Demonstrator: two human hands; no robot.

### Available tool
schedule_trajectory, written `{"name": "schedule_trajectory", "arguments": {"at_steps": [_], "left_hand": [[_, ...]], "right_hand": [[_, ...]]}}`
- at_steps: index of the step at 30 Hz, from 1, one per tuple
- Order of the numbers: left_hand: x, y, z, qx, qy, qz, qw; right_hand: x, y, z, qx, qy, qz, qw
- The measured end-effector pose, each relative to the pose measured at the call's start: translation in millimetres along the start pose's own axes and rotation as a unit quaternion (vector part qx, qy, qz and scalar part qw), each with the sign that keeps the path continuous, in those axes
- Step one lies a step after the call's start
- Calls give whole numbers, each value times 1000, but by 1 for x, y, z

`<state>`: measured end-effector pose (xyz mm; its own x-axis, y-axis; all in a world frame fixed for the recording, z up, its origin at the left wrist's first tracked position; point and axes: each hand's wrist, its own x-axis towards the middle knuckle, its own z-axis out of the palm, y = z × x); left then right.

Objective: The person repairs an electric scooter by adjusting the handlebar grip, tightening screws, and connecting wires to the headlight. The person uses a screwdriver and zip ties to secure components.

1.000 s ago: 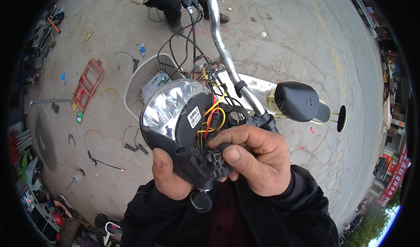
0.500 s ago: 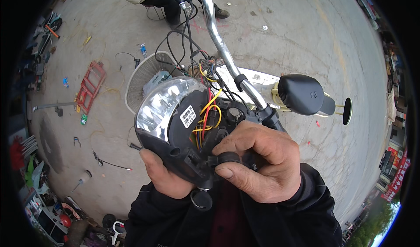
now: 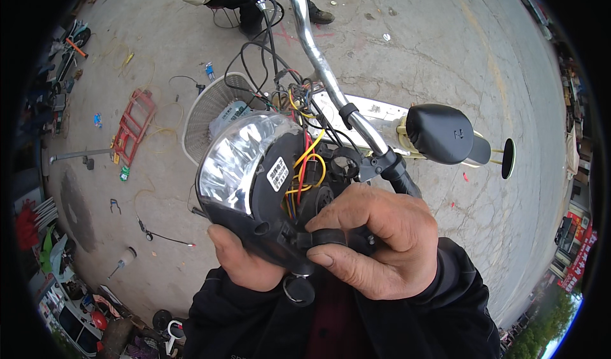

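Observation:
A round headlight (image 3: 237,162) with a clear lens and a black housing leans toward my left, its back open. My left hand (image 3: 245,258) cups the housing from below, with the thumb along its near left side and the other fingers hidden beneath. Between the thumb and forefinger of my right hand (image 3: 385,241) is a black clamp ring (image 3: 330,237), its end against the housing's near edge. Yellow, red and blue wires (image 3: 309,171) come out of the housing's back. Below it hangs a black-headed key (image 3: 298,290).
Behind the headlight, chrome handlebars (image 3: 312,47) carry cables and a black grip. A pale basket (image 3: 197,117) stands at their left, a black seat (image 3: 439,134) at the right. A red metal frame (image 3: 135,125) and several tools lie on the concrete. Someone sits at the far side (image 3: 245,9).
The clamp ring and my right fingertips have shifted slightly left, closer against the headlight housing. The headlight and my left hand have barely moved.

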<state>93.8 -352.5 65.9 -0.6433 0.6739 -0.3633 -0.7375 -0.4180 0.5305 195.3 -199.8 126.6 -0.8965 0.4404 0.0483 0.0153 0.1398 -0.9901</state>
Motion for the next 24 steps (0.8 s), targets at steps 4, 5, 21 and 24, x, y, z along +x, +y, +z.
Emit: {"name": "schedule_trajectory", "arguments": {"at_steps": [4,5,21,24], "left_hand": [[-7,2,-7,29,-19,-14,999],[-7,1,-10,43,-53,-7,998],[13,4,5,-63,-88,-14,994],[5,-1,1,-77,-120,-24,989]], "right_hand": [[-2,-2,-4,-53,-16,-25,998],[-3,-3,-3,-63,-12,-42,997],[-23,5,2,-36,19,-52,998],[-22,8,0,-21,21,-42,999]]}}
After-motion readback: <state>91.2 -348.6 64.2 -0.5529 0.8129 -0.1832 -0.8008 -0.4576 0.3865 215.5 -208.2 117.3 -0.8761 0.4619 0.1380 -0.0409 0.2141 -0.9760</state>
